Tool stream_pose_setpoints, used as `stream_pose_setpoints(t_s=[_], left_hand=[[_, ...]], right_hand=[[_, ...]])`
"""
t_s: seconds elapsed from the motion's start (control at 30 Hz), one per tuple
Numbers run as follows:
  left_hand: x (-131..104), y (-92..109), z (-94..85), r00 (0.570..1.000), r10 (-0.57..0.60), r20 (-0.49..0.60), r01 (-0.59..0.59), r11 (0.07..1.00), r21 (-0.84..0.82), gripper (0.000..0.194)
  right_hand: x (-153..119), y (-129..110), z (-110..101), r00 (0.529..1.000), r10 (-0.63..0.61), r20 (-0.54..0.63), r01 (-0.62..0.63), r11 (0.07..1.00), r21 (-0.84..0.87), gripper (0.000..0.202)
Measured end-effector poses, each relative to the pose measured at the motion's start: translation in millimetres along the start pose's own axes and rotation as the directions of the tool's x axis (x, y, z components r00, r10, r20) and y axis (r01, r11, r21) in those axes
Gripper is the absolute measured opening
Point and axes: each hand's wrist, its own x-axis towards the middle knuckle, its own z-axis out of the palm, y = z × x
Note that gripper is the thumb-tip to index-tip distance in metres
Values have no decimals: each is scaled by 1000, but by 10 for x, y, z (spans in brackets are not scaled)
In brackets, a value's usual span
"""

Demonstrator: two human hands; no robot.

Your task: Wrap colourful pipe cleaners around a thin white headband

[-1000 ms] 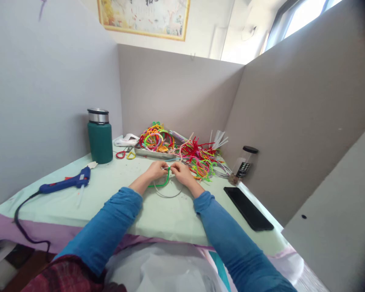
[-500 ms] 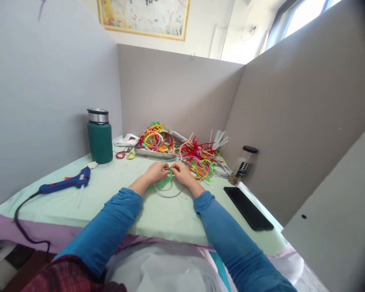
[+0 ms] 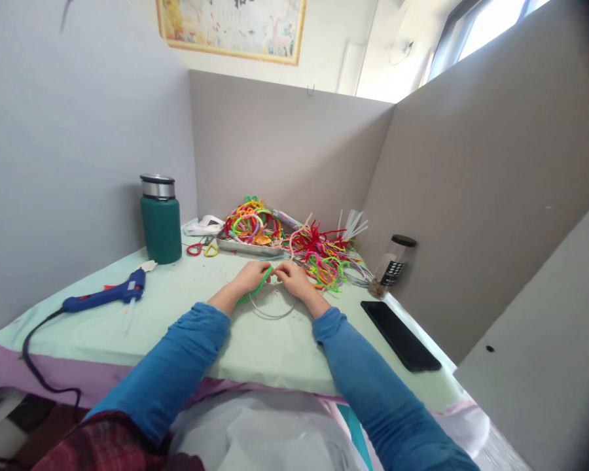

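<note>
My left hand [image 3: 250,278] is closed in a pinch at the far side of a thin grey wire hoop [image 3: 272,318], on a bright green pipe cleaner [image 3: 260,286]. The pipe cleaner slants from the fingertips down beside the wrist. Close beside it, my right hand [image 3: 295,281] is also closed, its thumb and fingers pinched at the hoop. The two sets of fingertips nearly touch and hide the pinched spot. The hoop's near curve hangs towards me, just over or on the pale green tablecloth [image 3: 275,353].
A metal tray [image 3: 250,248] heaped with colourful bent pipe cleaners stands behind, beside loose red pipe cleaners [image 3: 319,242]. Scissors [image 3: 210,250], a green bottle [image 3: 161,222] and a blue glue gun [image 3: 103,294] lie left. A black phone [image 3: 400,337] and clear jar [image 3: 395,265] are right.
The green pipe cleaner has swung leftwards, from a loop hanging between the hands to a straighter slant by my left hand. Both hands stay nearly in place.
</note>
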Motion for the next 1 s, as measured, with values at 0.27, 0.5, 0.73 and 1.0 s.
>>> stream_pose_setpoints(t_s=[0.27,0.5,0.73,1.0], left_hand=[[-14,34,-31,986,-161,37,165,968,-190,37],[20,40,0,940,-306,147,340,852,-397,29],[5,52,6,925,-339,171,380,810,-448,34],[43,-43,39,943,-328,50,325,882,-340,36]], right_hand=[[-10,-20,-3,1000,-30,5,30,1000,6,11],[-19,-49,0,998,-52,22,52,999,5,12],[-27,-72,6,999,-39,17,39,999,-16,12],[5,-7,3,997,51,-49,-53,998,-34,13]])
